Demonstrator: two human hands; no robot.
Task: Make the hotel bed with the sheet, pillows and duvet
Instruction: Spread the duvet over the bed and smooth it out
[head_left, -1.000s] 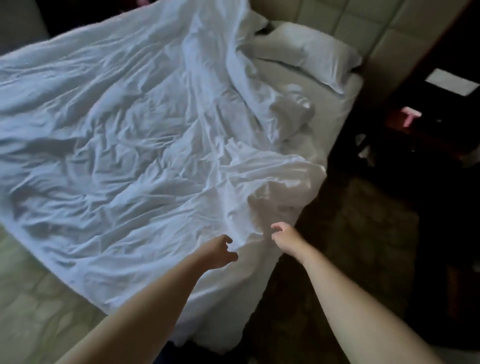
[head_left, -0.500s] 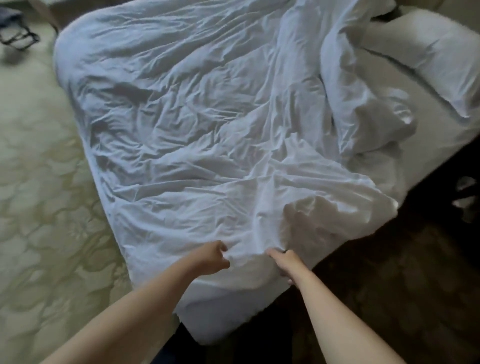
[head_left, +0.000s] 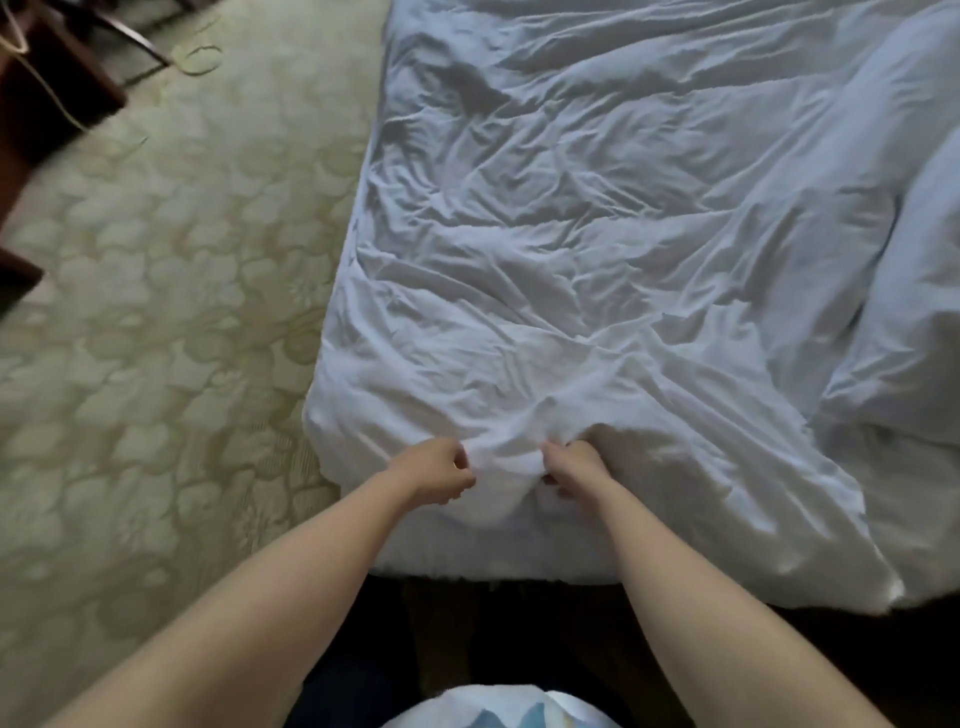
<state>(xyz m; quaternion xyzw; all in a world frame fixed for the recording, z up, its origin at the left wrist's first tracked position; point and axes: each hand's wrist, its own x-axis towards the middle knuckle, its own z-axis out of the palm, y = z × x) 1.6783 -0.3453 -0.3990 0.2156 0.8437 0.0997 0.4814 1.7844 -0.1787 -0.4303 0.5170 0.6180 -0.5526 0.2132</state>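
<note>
A crumpled white duvet (head_left: 597, 223) covers the bed and hangs over its near edge. My left hand (head_left: 434, 470) and my right hand (head_left: 574, 465) sit close together at that near edge, each with fingers curled into a bunched fold of the duvet between them. A thicker folded-over part of the duvet (head_left: 904, 322) lies at the right. The pillows and the sheet are out of view.
Pale green patterned carpet (head_left: 156, 338) spreads to the left of the bed. Dark wooden furniture (head_left: 47, 98) with a thin cord stands at the far left. The floor below the bed's near edge is dark.
The view has swung left, losing the pillows and gaining carpet. My two hands have closed on the duvet's near edge and now grip it.
</note>
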